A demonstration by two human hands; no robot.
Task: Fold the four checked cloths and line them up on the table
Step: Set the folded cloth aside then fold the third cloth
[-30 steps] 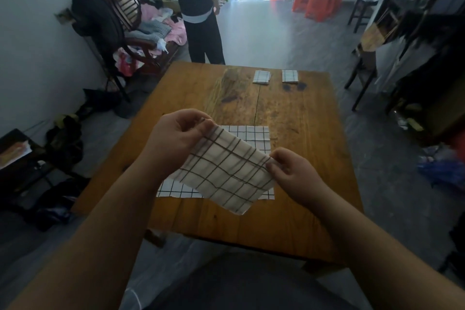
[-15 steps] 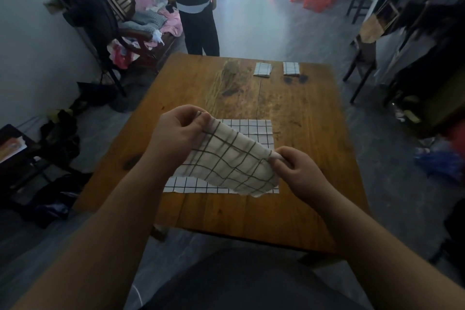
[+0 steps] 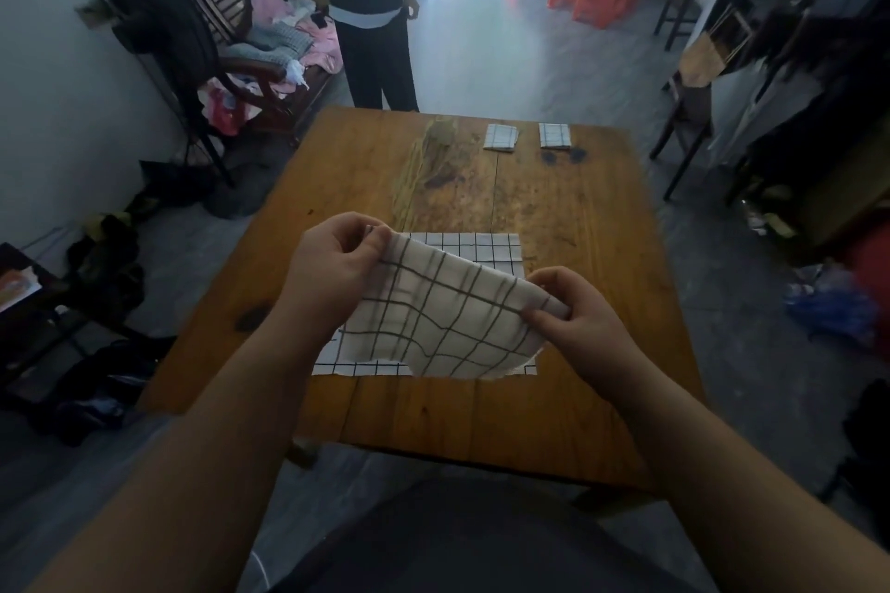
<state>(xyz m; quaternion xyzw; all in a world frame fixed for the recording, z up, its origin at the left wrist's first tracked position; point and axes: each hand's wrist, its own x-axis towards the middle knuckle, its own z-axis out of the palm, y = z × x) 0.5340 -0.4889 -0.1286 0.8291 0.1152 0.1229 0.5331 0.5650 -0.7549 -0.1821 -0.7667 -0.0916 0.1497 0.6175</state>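
while we are holding third checked cloth (image 3: 448, 318) in air over table (image 3: 602, 226), we are judging next fold needs corners matched and edge pulled taut before creasing. left hand (image 3: 337, 265) pinching far-left corner, knuckles raised; right hand (image 3: 573, 318) pinching right edge, lower and nearer us. cloth sagging between both pinches. flat unfolded cloth (image 3: 491, 246) lying directly beneath grip. two folded cloths (image 3: 501, 137) sitting well beyond grip at far edge, side by side, apart.
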